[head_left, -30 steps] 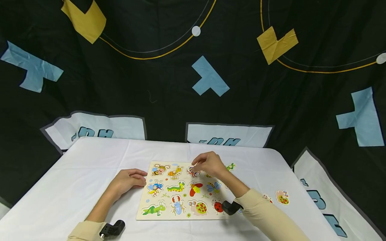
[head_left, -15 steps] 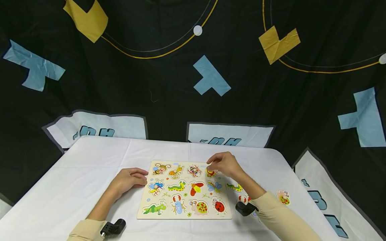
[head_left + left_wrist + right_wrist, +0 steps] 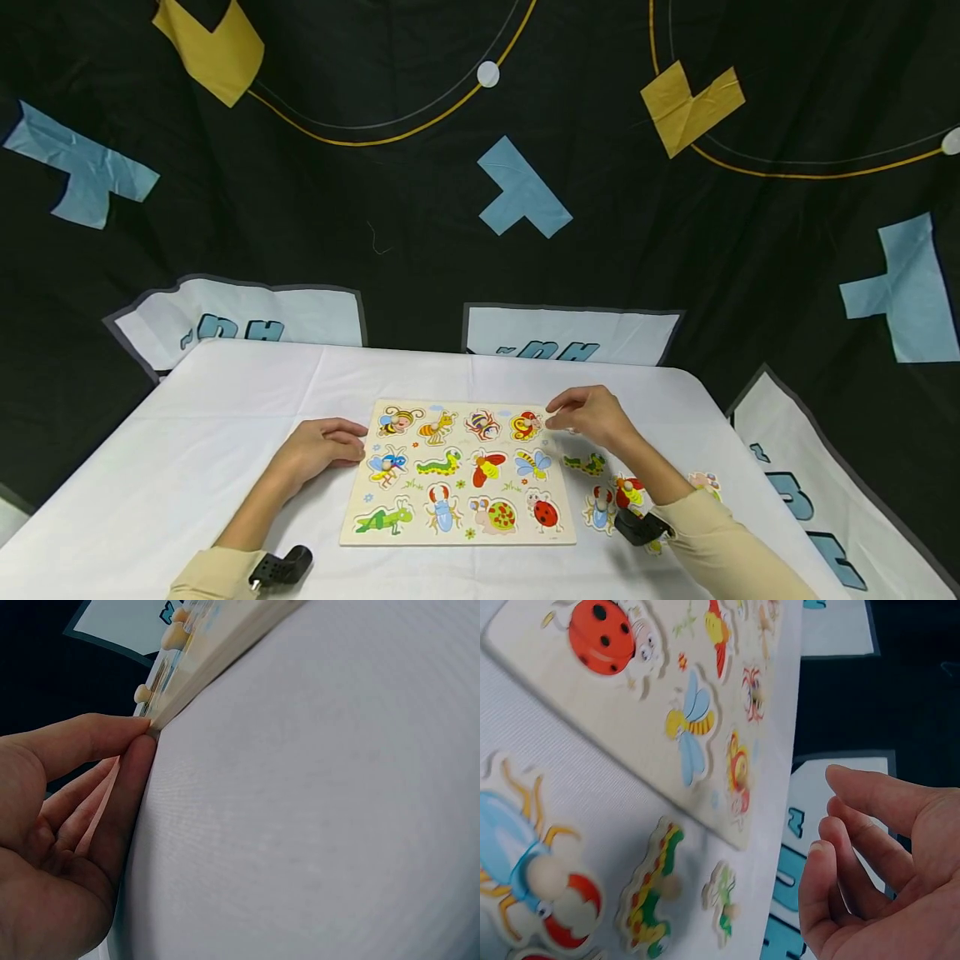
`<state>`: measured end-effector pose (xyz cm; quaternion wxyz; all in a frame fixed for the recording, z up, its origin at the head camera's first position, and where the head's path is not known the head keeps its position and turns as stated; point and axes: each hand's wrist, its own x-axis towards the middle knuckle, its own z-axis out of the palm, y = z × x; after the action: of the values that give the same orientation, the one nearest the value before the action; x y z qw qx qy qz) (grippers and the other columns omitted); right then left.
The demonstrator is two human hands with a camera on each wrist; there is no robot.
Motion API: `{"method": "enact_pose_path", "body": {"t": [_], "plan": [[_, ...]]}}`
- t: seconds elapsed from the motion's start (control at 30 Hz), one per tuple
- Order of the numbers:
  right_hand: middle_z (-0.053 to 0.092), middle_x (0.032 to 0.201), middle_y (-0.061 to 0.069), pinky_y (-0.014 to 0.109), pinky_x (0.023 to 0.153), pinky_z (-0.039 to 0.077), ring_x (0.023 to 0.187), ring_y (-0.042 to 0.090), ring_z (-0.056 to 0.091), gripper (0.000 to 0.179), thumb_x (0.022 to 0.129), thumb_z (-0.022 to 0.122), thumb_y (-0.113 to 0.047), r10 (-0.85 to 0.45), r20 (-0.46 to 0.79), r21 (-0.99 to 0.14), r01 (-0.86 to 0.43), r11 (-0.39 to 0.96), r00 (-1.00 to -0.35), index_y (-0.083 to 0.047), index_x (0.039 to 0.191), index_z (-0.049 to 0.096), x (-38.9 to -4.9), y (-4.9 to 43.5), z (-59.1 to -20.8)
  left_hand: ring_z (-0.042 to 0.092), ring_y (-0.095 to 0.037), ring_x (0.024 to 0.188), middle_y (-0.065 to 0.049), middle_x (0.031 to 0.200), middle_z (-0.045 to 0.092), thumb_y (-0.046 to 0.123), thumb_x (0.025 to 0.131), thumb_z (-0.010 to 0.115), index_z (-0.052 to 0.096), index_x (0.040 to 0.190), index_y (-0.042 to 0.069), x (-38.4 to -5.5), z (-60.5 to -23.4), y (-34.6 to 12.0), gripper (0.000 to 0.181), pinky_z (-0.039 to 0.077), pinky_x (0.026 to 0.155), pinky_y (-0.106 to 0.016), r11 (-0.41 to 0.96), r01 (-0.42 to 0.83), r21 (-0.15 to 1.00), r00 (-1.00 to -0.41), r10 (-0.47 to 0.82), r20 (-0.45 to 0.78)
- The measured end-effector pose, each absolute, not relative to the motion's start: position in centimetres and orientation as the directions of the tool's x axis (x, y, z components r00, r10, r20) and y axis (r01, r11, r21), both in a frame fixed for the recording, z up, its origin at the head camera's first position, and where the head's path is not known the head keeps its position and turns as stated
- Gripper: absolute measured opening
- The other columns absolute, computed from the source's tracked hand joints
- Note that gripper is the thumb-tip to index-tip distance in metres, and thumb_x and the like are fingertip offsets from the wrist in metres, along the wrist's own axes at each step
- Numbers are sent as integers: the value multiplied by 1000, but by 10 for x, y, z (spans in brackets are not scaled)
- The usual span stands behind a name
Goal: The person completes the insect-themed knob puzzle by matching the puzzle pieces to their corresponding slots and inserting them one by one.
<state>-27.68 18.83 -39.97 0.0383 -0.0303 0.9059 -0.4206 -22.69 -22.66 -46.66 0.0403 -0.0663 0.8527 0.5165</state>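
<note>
A wooden puzzle board with printed insects lies on the white table. My left hand is at its left edge, and the left wrist view shows thumb and a finger pinching the board's corner. My right hand hovers just past the board's upper right corner, fingers loosely bent with nothing between them. Below and beside it lie knobbed pieces: a grasshopper piece, a caterpillar piece and a stag beetle piece. A round knob stands on the spider in the right wrist view.
A red-winged bug piece and a snail piece lie farther right, partly behind the right forearm. Beige knobs rise from the board near the left hand. A black curtain hangs behind the table.
My right hand has moved right, from over the spider on the board to beyond the upper right corner. Pieces beside the board are now uncovered. The left hand has stayed put.
</note>
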Motion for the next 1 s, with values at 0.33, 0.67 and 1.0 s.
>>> {"method": "enact_pose_path", "body": {"t": [0.33, 0.67, 1.0], "plan": [[70, 86, 3, 32, 73, 49, 82, 21, 60, 25, 79, 84, -17, -53, -99, -770, 43, 636, -994, -8, 101, 78, -275, 208, -409, 66, -11, 84, -2, 88, 78, 14, 79, 81, 71, 119, 3, -224, -468, -231, 42, 49, 75, -27, 475, -155, 866, -988, -72, -137], [71, 83, 3, 36, 74, 50, 82, 23, 61, 24, 80, 83, -16, -35, -135, -762, 81, 642, -990, -6, 101, 77, -264, 231, -425, 67, -12, 84, -3, 88, 78, 12, 79, 81, 72, 117, 2, -226, -470, -229, 41, 51, 73, -27, 458, -143, 878, -990, -74, -122], [70, 83, 3, 32, 69, 46, 81, 22, 59, 25, 77, 85, -20, -7, -149, -739, 107, 666, -989, -9, 98, 78, -259, 239, -431, 67, -13, 84, -2, 89, 78, 13, 79, 81, 72, 117, 4, -226, -468, -226, 40, 51, 74, -27, 471, -160, 867, -987, -88, -134]]}}
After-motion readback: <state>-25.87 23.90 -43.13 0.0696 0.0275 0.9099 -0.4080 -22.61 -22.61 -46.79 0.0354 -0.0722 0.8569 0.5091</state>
